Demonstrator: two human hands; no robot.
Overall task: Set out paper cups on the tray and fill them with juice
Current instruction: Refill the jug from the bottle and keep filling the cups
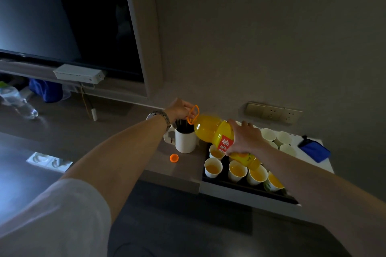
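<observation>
1. Right hand (pixel 243 141) wrapped around label section of juice bottle (pixel 211 129), fingers curled over top.
2. Left hand (pixel 179 109) gripping orange carry handle (pixel 193 114) at raised base end of bottle.
3. Bottle tilted, neck end down below right hand, over paper cups (pixel 237 170) on dark tray (pixel 240 185).
4. Five near cups holding orange juice beneath right hand; white cups (pixel 283 137) beyond right hand, contents not discernible.
5. Orange cap (pixel 174 158) lying on tabletop (pixel 125 110) below left hand.
6. White mug (pixel 184 141) standing directly under left hand, just beside tray.
7. Blue pouch (pixel 314 150) lying well right of right hand.
</observation>
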